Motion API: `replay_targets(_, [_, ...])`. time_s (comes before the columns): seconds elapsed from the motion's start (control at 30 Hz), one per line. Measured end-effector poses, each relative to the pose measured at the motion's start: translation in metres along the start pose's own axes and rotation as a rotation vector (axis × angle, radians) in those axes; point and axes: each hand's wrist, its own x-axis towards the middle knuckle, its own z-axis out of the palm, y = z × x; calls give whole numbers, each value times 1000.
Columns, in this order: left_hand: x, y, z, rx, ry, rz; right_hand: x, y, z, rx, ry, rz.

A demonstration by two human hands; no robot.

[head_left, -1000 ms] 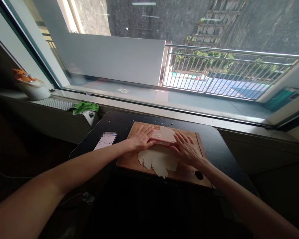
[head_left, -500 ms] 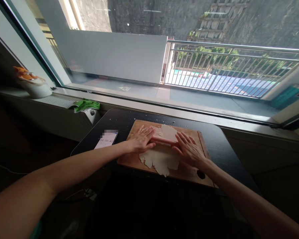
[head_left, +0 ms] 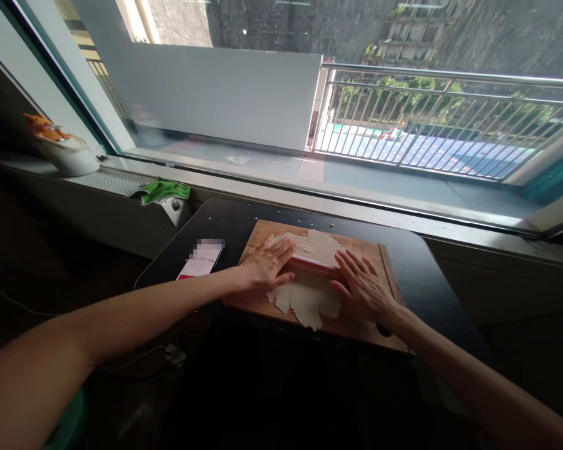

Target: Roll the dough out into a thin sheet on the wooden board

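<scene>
A slim pinkish rolling pin (head_left: 315, 265) lies across a thin, ragged-edged sheet of pale dough (head_left: 307, 297). My left hand (head_left: 268, 264) rests flat on the pin's left end, fingers stretched out. On the other end lies my right hand (head_left: 363, 286), also flat, with its fingers spread. Both palms cover the pin's ends, so only its middle shows. Beneath the dough is a wooden cutting board (head_left: 251, 306), with dough reaching close to its near edge.
A dark table (head_left: 426, 294) carries the board and a phone (head_left: 201, 259) showing a running timer. Dough crumbs dot its far side. Left of it, a green cloth (head_left: 165, 190) and a white pot (head_left: 70, 156) sit on a radiator below the window.
The rolling pin and both hands have shifted slightly toward me over the dough. The view has tilted a little, and the phone's timer has advanced by one second.
</scene>
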Motion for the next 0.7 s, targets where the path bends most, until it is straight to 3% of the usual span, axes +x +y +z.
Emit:
replay_targets(0.07, [37,-4,-12,-9,33,-79,37,11,-5,-32,-57,183])
replay_targets(0.13, [53,-6,-18,-19,47,-113,51,15,-8,-36,-83,263])
replay_targets(0.2, [39,-5,-15,-28,26,-80,35,11,-6,-6,-66,170])
replay_targets(0.3, [-16,1,2,-44,-32,63,-18,-3,2,73,-24,-94])
replay_targets(0.4, [-41,5,10,-42,-49,119,-39,-8,6,95,-6,-149])
replay_targets(0.47, [-20,2,5,-29,-19,64,-16,-3,5,65,-14,-49])
replay_targets(0.6, [45,-6,-17,-11,7,-93,49,11,-2,-13,-60,244])
replay_targets(0.7, [38,-6,-20,-22,-14,-77,40,9,-3,-2,-78,180])
